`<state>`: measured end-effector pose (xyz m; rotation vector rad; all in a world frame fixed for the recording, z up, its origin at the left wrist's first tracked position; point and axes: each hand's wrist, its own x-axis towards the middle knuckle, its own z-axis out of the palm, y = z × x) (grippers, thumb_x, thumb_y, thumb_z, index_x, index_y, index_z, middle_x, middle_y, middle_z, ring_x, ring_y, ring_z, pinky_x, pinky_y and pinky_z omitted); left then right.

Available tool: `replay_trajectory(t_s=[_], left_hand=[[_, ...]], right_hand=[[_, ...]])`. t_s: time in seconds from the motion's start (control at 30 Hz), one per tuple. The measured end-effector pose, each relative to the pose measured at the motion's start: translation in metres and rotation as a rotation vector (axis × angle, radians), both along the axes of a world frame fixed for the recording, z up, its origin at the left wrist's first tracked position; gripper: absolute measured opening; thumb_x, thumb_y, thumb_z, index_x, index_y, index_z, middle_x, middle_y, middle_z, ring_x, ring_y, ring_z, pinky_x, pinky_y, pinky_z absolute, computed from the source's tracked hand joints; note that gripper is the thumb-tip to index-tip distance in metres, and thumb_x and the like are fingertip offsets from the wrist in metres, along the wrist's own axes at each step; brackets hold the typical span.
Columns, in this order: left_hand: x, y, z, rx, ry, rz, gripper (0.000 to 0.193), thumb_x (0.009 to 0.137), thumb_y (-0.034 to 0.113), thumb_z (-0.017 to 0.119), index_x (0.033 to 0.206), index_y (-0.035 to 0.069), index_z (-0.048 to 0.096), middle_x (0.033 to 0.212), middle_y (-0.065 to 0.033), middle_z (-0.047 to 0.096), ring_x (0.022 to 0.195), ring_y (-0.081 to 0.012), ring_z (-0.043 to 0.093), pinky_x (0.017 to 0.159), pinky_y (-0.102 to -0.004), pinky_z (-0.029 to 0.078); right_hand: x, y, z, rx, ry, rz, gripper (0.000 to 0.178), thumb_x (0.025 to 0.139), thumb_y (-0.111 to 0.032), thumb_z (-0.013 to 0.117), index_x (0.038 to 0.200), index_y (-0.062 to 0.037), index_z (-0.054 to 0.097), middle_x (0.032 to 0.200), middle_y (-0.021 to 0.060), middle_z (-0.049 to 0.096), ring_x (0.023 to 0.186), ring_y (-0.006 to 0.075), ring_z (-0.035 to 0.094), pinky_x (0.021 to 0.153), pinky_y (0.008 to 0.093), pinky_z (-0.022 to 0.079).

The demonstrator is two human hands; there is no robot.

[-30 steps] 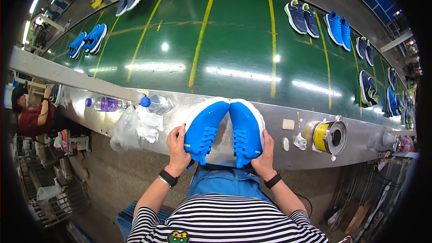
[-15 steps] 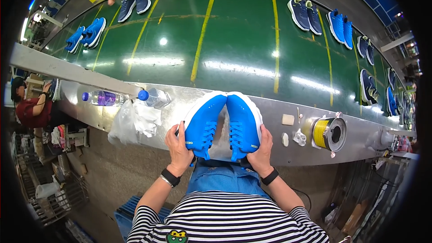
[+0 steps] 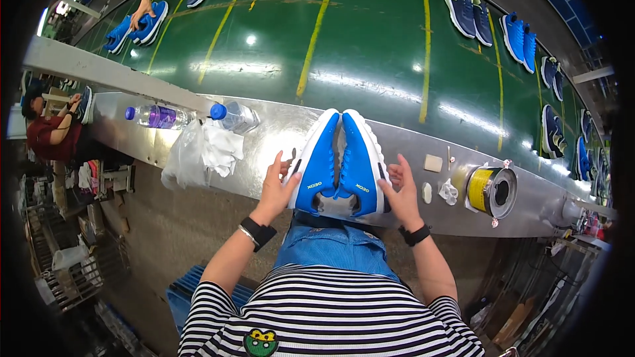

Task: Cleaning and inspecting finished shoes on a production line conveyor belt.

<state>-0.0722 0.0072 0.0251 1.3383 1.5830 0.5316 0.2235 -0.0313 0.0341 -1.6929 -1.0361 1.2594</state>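
Apparently for steadiness, the left blue shoe and right blue shoe rest mid-frame on the metal ledge; the left hand and right hand flank them, fingers spread, not gripping (thumb contact, I can't quite tell).

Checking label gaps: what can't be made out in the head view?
All in the current head view:
Front blue shoes: undersides hidden by their uppers.
Left hand and right hand: shoe contact unclear from overhead.
Co-worker's hand, upper left: body cut off by top edge.
Yellow can: inside too dark.
Far-right shoes: too small, near dark rim.
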Motion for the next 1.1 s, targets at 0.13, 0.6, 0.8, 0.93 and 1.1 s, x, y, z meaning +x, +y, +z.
replay_trajectory(t_s=[0.13,0.6,0.8,0.93,1.1], left_hand=[[-0.015,0.013,-0.027,-0.213,-0.225,-0.034,0.058,0.092,0.034,0.048,0.14,0.006,0.028,0.12,-0.0209,0.052,0.109,-0.0289,0.051,0.096,-0.0342,0.036],[-0.017,0.025,-0.008,-0.327,-0.371,0.001,0.055,0.098,0.04,0.034,0.129,-0.005,0.042,0.124,-0.0153,0.052,0.113,-0.0188,0.049,0.098,-0.0275,0.036],[-0.019,0.024,-0.005,-0.353,-0.318,-0.033,0.058,0.098,0.043,0.031,0.129,-0.005,0.043,0.124,-0.0162,0.052,0.114,-0.0194,0.048,0.098,-0.0282,0.035],[-0.015,0.025,0.0,-0.336,-0.359,-0.021,0.057,0.098,0.041,0.03,0.13,-0.004,0.042,0.126,-0.0151,0.051,0.116,-0.0195,0.047,0.099,-0.0278,0.034],[-0.011,0.043,0.007,-0.364,-0.388,0.109,0.059,0.097,0.043,0.032,0.125,-0.007,0.046,0.121,-0.0159,0.054,0.11,-0.0187,0.051,0.094,-0.0276,0.038]], right_hand=[[0.013,0.007,-0.034,-0.026,0.162,0.237,0.061,0.087,-0.028,0.06,0.137,-0.0048,0.033,0.125,0.018,0.048,0.112,0.0232,0.05,0.096,0.0329,0.037],[0.01,0.024,-0.009,-0.191,0.37,0.136,0.05,0.096,-0.035,0.042,0.132,0.0002,0.041,0.123,0.0113,0.052,0.111,0.0161,0.048,0.096,0.0273,0.036],[0.008,0.02,-0.003,-0.184,0.296,0.202,0.051,0.098,-0.037,0.034,0.133,0.0005,0.039,0.127,0.0093,0.05,0.116,0.0158,0.045,0.099,0.0281,0.033],[0.011,0.02,-0.009,-0.19,0.304,0.184,0.049,0.098,-0.033,0.035,0.133,0.0017,0.039,0.126,0.0091,0.05,0.114,0.0151,0.047,0.098,0.0275,0.035],[0.0,0.034,0.015,-0.213,0.334,-0.06,0.041,0.098,-0.029,0.041,0.124,0.0005,0.05,0.111,0.0064,0.059,0.098,0.0114,0.055,0.086,0.025,0.043]])
